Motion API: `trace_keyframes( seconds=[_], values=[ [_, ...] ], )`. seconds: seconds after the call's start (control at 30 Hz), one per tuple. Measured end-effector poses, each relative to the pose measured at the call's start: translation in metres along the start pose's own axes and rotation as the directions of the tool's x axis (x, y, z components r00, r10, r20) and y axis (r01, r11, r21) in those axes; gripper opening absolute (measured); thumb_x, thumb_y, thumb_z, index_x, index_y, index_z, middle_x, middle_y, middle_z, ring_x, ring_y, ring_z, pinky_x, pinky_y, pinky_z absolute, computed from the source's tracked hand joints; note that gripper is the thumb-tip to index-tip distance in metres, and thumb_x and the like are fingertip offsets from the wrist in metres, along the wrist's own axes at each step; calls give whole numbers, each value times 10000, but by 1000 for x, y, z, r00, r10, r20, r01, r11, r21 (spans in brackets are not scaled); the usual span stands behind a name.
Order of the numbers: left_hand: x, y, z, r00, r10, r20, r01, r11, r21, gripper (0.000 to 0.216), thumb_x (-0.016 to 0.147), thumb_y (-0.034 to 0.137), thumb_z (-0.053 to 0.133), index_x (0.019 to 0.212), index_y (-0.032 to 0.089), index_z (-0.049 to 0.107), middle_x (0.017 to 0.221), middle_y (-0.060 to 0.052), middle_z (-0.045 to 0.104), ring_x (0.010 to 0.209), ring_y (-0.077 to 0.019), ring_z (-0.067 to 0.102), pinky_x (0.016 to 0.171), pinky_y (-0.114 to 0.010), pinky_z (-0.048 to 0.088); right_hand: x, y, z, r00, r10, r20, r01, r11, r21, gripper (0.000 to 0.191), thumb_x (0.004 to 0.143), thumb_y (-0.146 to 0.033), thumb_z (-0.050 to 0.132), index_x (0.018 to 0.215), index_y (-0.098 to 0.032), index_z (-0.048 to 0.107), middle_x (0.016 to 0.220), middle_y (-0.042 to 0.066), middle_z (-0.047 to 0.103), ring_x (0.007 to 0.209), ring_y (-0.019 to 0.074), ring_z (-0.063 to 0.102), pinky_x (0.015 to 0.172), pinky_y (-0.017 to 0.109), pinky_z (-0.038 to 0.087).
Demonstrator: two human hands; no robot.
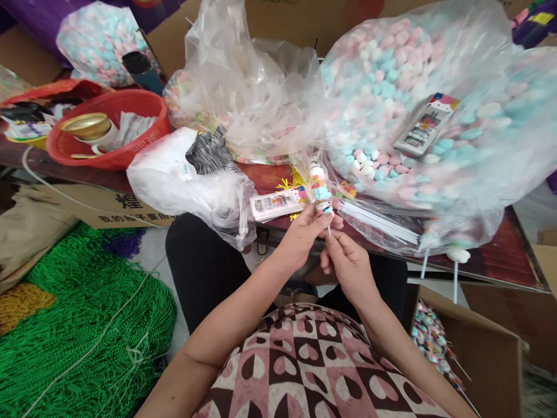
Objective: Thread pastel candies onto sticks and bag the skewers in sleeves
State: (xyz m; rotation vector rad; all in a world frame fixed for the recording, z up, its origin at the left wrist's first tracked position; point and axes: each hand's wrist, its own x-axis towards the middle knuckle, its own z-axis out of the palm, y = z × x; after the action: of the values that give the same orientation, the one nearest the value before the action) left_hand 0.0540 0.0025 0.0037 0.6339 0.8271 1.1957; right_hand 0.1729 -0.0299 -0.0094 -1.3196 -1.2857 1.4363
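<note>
- Left hand (307, 225): fingers pinched narrow on the lollipop (322, 193), around its lower pieces; right hand (348, 255), also narrow, pinches the white stick below.
- Counter (505, 247): dark red, running left to right beyond the person's knees.
- Large clear bag (383, 93), right on the counter: full of pink, blue and white sweets.
- Green cords (108, 313): heaped at near left, below the counter.
- Clear bag (256, 81): crumpled, far middle.
- Open box (491, 354), near right: many small colourful pieces inside.
- Red basket (130, 152): far left, with a gold bowl (87, 125) inside.
- White bag (174, 186): between basket and hands.
- Flat pack (281, 203): on the counter, just left of the lollipop, which is over the counter's near edge, in the middle.
- White sticks (378, 220): bundled in plastic, right of the hands.
</note>
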Motion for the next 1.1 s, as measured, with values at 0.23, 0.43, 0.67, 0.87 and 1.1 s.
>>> trace_keyframes(
  seconds=[0.23, 0.43, 0.67, 0.87, 1.1],
  values=[
    [0, 0, -5, 999, 18, -45, -20, 999, -41, 120, 767, 274, 629, 780, 163, 583, 668, 20, 603, 636, -101, 604, 675, -237, 472, 6, -15, -19, 950, -265, -168, 226, 949, -219, 260, 906, -408, 578, 997, -196, 698, 695, 0, 652, 614, 136, 616, 633, 284, 536],
    [-5, 2, -2, 992, -120, 35, 120, 993, 11, 168, 737, 306, 617, 796, 165, 546, 656, 34, 547, 522, -96, 583, 494, -220, 448, 25, -27, -21, 840, -529, -123, 402, 757, -515, 173, 897, -312, 591, 980, -215, 707, 928, 54, 721, 801, 180, 667, 760, 340, 546],
    [-6, 1, -4, 988, -137, 75, 135, 990, 30, 177, 749, 323, 602, 769, 175, 507, 625, 57, 503, 434, -74, 536, 376, -188, 368, 33, -23, -16, 770, -632, -86, 433, 617, -657, 176, 881, -268, 585, 958, -194, 724, 842, 45, 741, 684, 166, 667, 674, 309, 548],
    [-5, 0, -5, 988, -129, 87, 128, 992, 15, 146, 750, 294, 583, 751, 174, 501, 605, 55, 503, 435, -76, 538, 376, -183, 372, 33, -23, -15, 778, -621, -93, 414, 618, -668, 212, 886, -269, 555, 936, -211, 753, 834, 46, 766, 700, 185, 698, 664, 307, 545],
    [-5, -3, -4, 988, -132, 85, 130, 991, 28, 148, 755, 299, 587, 763, 175, 506, 597, 56, 507, 434, -77, 537, 377, -180, 373, 36, -19, -16, 762, -640, -97, 391, 574, -720, 218, 871, -239, 551, 873, -204, 766, 758, 44, 756, 650, 188, 693, 635, 298, 526]
  ],
)
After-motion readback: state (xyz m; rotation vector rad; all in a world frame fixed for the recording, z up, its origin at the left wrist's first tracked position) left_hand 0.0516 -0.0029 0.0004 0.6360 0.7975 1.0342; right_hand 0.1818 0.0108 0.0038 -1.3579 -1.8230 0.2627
